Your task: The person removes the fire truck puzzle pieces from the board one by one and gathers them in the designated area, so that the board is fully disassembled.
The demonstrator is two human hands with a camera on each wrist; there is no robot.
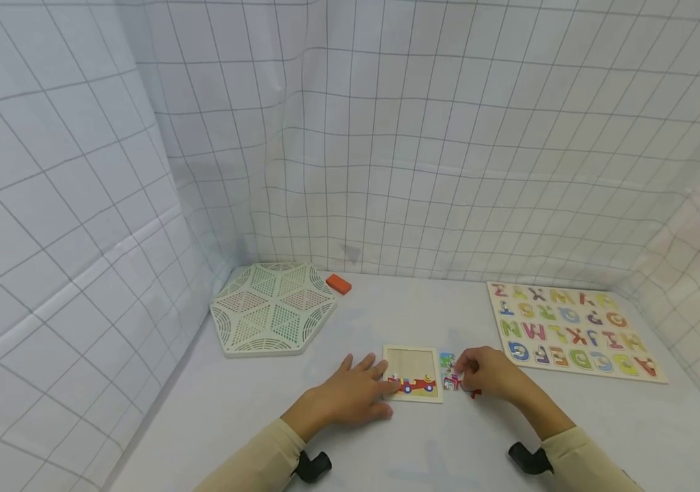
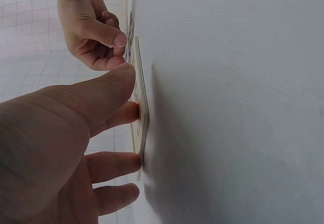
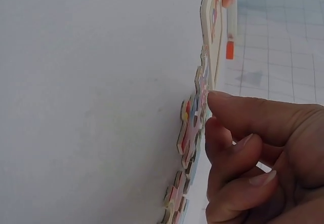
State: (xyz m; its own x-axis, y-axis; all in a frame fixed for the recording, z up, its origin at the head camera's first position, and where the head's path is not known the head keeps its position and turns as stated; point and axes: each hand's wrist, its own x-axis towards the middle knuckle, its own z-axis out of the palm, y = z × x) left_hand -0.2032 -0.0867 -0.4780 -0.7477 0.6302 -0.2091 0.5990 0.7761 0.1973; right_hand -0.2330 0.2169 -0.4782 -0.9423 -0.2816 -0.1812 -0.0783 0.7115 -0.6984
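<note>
A small wooden jigsaw tray [image 1: 410,351] lies flat, its lower part filled with pieces of a red truck picture [image 1: 420,387] and its upper part bare wood. My left hand [image 1: 356,395] rests on the tray's left side with fingers spread, one finger on the truck picture. Just right of the tray lie loose jigsaw pieces [image 1: 447,361], seen edge-on as a row of pieces [image 3: 190,127] in the right wrist view. My right hand [image 1: 490,372] is over them, fingers curled, thumb tip right at one piece; I cannot tell whether it pinches it. A red piece [image 1: 476,393] shows below this hand.
A wooden alphabet board [image 1: 577,328] with colourful letters lies at the right. At the back left is a pale hexagonal board [image 1: 273,309] full of holes, with an orange block [image 1: 339,284] beside it. White gridded cloth [image 1: 387,137] hangs behind and at both sides.
</note>
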